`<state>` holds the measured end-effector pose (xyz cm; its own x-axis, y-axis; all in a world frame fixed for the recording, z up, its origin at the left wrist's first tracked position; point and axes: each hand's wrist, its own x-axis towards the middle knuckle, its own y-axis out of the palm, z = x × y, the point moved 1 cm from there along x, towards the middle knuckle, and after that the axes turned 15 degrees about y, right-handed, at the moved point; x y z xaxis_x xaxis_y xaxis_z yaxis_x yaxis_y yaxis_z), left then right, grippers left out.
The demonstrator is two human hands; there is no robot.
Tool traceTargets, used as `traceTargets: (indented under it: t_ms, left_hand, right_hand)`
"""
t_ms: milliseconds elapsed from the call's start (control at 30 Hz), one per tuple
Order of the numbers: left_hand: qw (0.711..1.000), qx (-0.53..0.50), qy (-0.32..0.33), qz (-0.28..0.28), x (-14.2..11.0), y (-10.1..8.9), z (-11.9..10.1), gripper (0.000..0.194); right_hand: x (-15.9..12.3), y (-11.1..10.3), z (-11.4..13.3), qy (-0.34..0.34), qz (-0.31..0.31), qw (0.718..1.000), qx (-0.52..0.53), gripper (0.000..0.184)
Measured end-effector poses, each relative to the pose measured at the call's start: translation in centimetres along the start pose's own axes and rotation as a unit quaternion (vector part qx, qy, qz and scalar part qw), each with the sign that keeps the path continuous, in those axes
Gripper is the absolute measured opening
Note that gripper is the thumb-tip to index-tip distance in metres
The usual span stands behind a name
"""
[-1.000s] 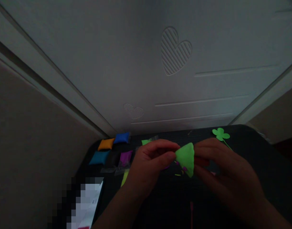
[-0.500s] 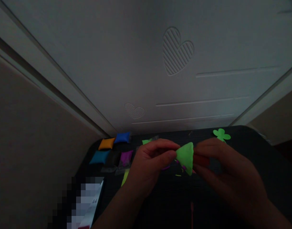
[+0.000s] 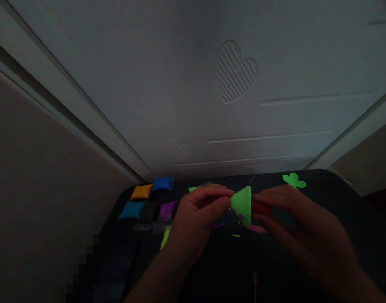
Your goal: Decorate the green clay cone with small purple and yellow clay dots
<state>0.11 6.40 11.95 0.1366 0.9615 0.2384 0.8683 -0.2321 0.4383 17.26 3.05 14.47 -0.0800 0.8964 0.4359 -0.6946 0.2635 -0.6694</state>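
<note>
My left hand (image 3: pixel 199 221) pinches the narrow tip of a light green, cone-shaped clay cap (image 3: pixel 242 205) with small purple dots on its lower side. The cap lies sideways in the air, its wide wavy rim facing right. A short reddish-brown cylinder (image 3: pixel 260 208), likely clay, sticks out of the rim. My right hand (image 3: pixel 302 227) has its fingers above and its thumb below this cylinder, closed about it. How far the cylinder reaches inside the cap is hidden.
On the dark table lie bagged clay packs in orange (image 3: pixel 141 192), blue (image 3: pixel 163 184), teal (image 3: pixel 132 209), black (image 3: pixel 149 211) and purple (image 3: pixel 167 211). A green clover shape (image 3: pixel 294 180) lies back right, a pink strip (image 3: pixel 257 229) under the hands, a thin pink tool (image 3: pixel 255 286) in front.
The cap and both hands have shifted slightly left. More of the reddish-brown cylinder and the pink strip shows now. The bright screen at lower left has gone dark.
</note>
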Motion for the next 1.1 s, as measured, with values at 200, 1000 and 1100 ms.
traceTargets:
  t_ms: [200, 1000, 1100]
  left_hand:
    - [0.999, 0.04, 0.011, -0.009, 0.0, -0.3, 0.0, 0.009]
    - [0.976, 0.206, 0.039, -0.063, 2.6, -3.4, 2.1, 0.015]
    - [0.977, 0.201, 0.04, -0.067, 2.5, -3.4, 2.0, 0.016]
  right_hand:
    - [0.4, 0.6, -0.3, 0.032, 0.03, 0.999, 0.017, 0.026]
    - [1.9, 8.8, -9.9, 0.261, 0.347, 0.899, 0.058, 0.027]
    - [1.8, 8.9, -10.4, 0.262, 0.348, 0.899, 0.031, 0.03]
